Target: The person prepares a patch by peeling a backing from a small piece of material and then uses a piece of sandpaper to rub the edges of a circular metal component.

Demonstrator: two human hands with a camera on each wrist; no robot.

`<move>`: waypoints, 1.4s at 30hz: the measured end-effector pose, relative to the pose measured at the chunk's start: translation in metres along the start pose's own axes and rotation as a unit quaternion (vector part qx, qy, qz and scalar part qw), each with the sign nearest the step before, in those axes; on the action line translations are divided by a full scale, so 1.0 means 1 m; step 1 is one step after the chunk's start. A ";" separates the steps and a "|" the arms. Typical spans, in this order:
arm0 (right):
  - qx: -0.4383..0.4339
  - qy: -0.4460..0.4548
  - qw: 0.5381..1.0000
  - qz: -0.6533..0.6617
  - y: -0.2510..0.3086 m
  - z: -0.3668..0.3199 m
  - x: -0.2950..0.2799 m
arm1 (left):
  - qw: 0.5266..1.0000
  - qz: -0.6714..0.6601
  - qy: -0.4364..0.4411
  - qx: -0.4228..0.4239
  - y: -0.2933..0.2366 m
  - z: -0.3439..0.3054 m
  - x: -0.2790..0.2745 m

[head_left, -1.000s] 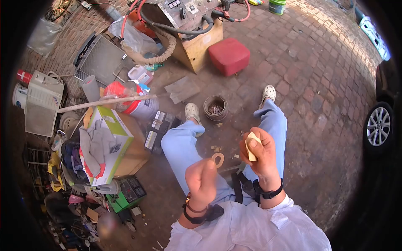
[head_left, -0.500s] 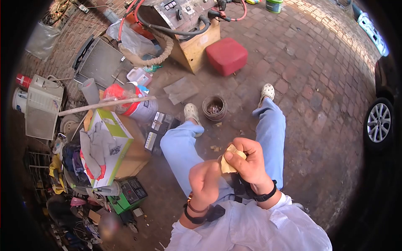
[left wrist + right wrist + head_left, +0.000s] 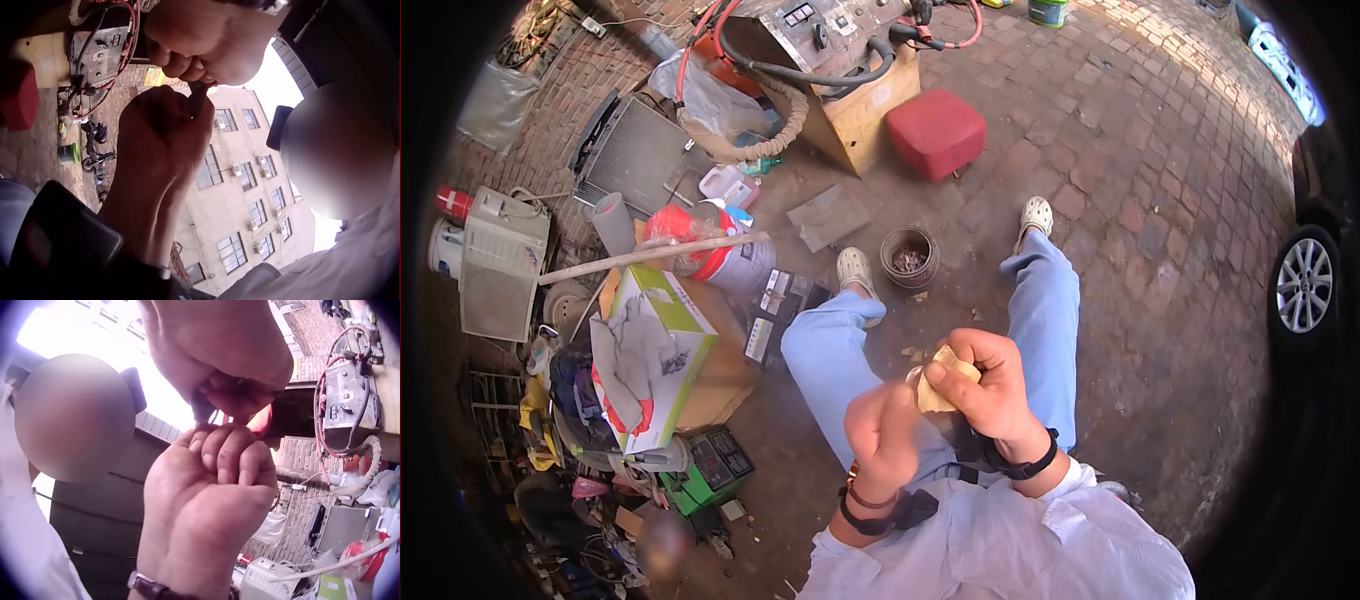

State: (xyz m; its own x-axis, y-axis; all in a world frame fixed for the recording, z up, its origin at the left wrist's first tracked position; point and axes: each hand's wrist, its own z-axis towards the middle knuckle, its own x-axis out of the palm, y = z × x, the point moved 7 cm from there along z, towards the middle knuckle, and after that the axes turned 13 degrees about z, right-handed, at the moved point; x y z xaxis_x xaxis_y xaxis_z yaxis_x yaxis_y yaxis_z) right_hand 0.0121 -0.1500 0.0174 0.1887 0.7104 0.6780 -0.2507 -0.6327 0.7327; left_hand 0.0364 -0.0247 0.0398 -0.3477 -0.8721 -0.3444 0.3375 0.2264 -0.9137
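In the head view my right hand (image 3: 990,385) pinches a folded yellowish piece of paper (image 3: 947,383) between thumb and curled fingers. Close beside it, my left hand (image 3: 882,430) grips a small tan ring (image 3: 914,377), mostly hidden behind the paper and fingers. The paper overlaps the ring at the left fingertips. From the left wrist the left hand (image 3: 165,134) shows curled, its fingertips meeting the right hand (image 3: 209,40) above. The right wrist view has the right fingers (image 3: 228,453) folded into the palm, just under the left hand (image 3: 219,356).
Between the feet stands a round pot (image 3: 910,256) with scraps inside. Left of the legs are a black battery (image 3: 785,308), a box with gloves on it (image 3: 685,350) and a paint bucket (image 3: 735,262). A red stool (image 3: 937,133) stands ahead; a car wheel (image 3: 1304,284) is at right.
The right hand has moved left and down with the paper, up to the left hand. The ring, plainly visible a second ago, is now mostly covered. The left hand has barely moved.
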 end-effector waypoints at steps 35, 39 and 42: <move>-0.003 -0.006 1.000 -0.017 -0.006 0.002 -0.002 | 0.999 0.018 -0.037 -0.019 0.010 0.006 0.002; -0.024 0.044 0.996 -0.078 -0.003 0.000 0.003 | 0.998 -0.002 -0.060 -0.015 0.010 0.007 -0.001; -0.013 -0.003 1.000 0.014 -0.008 0.007 -0.005 | 0.998 -0.025 -0.055 -0.035 0.013 0.003 -0.002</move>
State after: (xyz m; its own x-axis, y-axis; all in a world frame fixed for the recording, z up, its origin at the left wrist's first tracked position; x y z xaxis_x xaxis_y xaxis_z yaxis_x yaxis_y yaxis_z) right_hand 0.0195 -0.1512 0.0085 0.1869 0.6912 0.6981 -0.2796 -0.6438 0.7123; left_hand 0.0440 -0.0207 0.0290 -0.2621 -0.9246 -0.2763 0.2588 0.2085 -0.9432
